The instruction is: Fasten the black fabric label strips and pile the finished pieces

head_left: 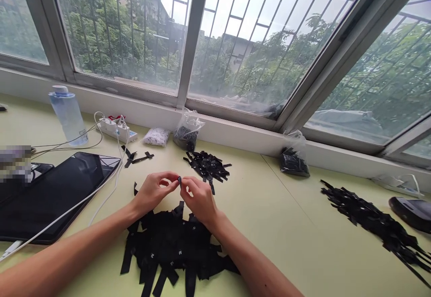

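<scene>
My left hand (155,190) and my right hand (198,198) meet above the pale green table (276,225), and both pinch one small black fabric label (179,181) between their fingertips. Right under my wrists lies a heap of black label strips (175,247), some with a small white letter on them. A smaller pile of folded black labels (207,166) sits just beyond my hands. A few loose strips (138,158) lie to the left of that pile.
A tablet (54,194) with white cables lies left, beside a water bottle (69,116) and a power strip (117,129). Plastic bags (186,133) (293,160) stand by the window sill. Another long black label heap (377,223) and a dark device (412,211) lie right.
</scene>
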Motion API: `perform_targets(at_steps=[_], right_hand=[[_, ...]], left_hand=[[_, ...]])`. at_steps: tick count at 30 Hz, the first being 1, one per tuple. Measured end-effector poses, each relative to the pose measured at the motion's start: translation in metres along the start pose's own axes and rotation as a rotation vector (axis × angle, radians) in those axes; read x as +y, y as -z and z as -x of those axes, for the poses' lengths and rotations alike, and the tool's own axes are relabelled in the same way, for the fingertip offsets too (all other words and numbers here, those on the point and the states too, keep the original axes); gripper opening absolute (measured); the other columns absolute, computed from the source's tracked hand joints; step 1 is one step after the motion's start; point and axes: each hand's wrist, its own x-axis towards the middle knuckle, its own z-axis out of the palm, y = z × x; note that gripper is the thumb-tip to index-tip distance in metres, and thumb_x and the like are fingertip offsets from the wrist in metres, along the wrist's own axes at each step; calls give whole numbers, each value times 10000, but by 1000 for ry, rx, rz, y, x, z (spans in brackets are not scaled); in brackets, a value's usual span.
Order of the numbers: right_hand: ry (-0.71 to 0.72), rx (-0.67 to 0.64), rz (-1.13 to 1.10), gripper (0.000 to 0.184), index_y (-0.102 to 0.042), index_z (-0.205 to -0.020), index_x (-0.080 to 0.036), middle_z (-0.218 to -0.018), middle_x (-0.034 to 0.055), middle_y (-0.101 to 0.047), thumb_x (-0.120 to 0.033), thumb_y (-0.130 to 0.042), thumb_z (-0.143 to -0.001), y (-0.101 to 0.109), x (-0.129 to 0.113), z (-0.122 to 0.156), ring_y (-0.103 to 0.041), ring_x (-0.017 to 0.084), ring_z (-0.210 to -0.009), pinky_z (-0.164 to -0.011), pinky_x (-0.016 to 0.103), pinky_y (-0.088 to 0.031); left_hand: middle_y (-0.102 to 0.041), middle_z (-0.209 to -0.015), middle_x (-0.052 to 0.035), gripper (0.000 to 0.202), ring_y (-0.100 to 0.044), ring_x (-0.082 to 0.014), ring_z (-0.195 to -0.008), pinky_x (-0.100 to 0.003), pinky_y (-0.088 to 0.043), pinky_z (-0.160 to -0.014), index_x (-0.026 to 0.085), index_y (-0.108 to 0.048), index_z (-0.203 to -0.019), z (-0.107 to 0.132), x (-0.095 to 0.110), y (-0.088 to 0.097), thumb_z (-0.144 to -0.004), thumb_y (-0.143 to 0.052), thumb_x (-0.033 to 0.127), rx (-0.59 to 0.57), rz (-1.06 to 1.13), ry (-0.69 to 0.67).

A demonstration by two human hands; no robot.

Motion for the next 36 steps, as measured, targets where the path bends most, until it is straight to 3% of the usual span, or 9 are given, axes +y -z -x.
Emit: perform_targets(at_steps=[7,16,29,32,36], right_hand=[[27,11,0,169,-607,-917,-226,-927,47,-704,-110,-486,-932,-4,1,-1,-631,150,-743,-698,264,-489],[91,16,110,180,-475,-739,-215,-718,-3,-574,-55,-493,-820,-8,0,2,-470,121,-593,-582,241,-385],[24,-20,12,186,-413,-715,-218,-699,-16,-529,-90,-517,-801,-13,2,-4,-453,116,-593,-588,237,-354],[-86,-45,-45,183,-420,-731,-217,-699,-28,-521,-107,-552,-795,-9,6,-5,-463,114,-600,-590,234,-347],[-153,-191,-38,200,-442,-741,-213,-697,-41,-527,-68,-580,-732,2,17,-3,-462,112,-612,-594,229,-334]], left_hand=[[-754,-1011,-56,205,-697,-198,-910,-286,-575,-769,202,-790,-1013,1,2,0,-907,-654,312,37,-8,-52],[-710,-795,-45,125,-667,-177,-754,-270,-560,-704,139,-747,-758,4,4,-7,-819,-662,208,47,60,34],[-705,-697,-42,192,-641,-165,-663,-237,-486,-603,132,-717,-703,0,3,-11,-817,-651,271,64,-2,79],[-716,-727,-41,191,-653,-172,-689,-252,-492,-634,148,-721,-734,-3,1,-10,-846,-625,269,60,-99,36],[-727,-827,-34,143,-659,-183,-772,-288,-487,-742,193,-756,-824,-5,-3,-3,-848,-614,197,29,-462,-120]])
